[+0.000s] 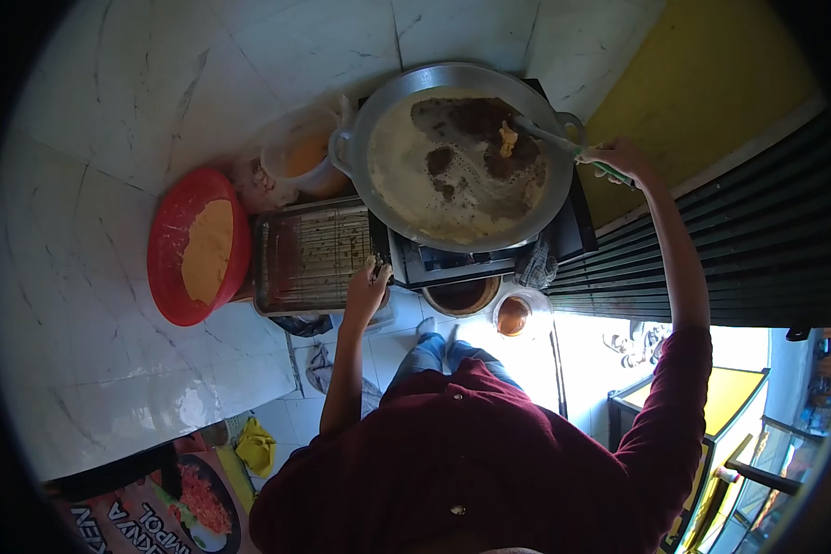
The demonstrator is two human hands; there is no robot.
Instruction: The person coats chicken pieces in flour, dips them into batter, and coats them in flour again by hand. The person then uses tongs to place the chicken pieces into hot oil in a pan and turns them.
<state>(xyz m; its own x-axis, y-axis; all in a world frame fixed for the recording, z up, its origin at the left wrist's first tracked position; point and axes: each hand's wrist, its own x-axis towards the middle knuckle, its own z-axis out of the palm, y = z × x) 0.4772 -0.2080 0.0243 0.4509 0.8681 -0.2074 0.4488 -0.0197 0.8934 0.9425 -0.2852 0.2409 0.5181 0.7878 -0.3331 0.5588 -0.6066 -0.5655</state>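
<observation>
My right hand [619,161] is closed around the green handle of a long metal cooking utensil [552,137], whose exact kind I cannot make out. Its far end reaches over the wide metal wok [353,129], where a golden piece of fried food [508,138] shows at its tip. Pale foam and dark oil fill the wok. Down at the front left corner of the stove [443,268], my left hand [367,284] has its thumb and fingers around the dark edge, and pale coating marks the fingertips. Just left of it lies a wire-rack tray [309,254].
A red basin [162,249] of pale flour stands left of the tray. Behind the tray is a clear container [291,162] with orange contents. Below the stove sit a brown-rimmed pot [462,297] and a tub of amber liquid [512,316]. A dark slatted shutter [711,231] borders the right.
</observation>
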